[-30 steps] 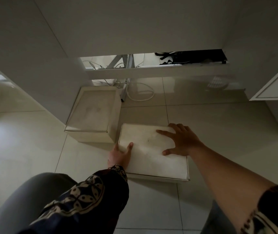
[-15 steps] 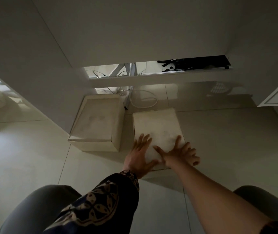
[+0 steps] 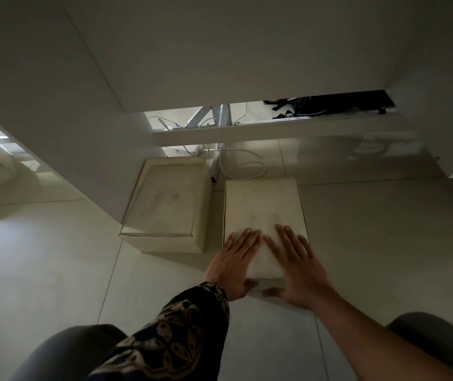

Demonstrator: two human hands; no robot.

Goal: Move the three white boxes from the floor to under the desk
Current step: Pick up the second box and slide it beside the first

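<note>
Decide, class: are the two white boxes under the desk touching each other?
Apart. The head view shows a dark strip of floor between the taller left box and the flatter right box.

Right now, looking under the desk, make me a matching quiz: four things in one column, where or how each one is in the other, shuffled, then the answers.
Things
1. larger white box
2. flatter white box
3. white cable loop
4. patterned sleeve

Places or states
A. on the floor behind the flatter box
B. on the left arm
C. against the left desk panel, nobody touching it
D. under both hands, left hand and right hand flat on its lid

Pairs: 1-C, 2-D, 3-A, 4-B
</note>
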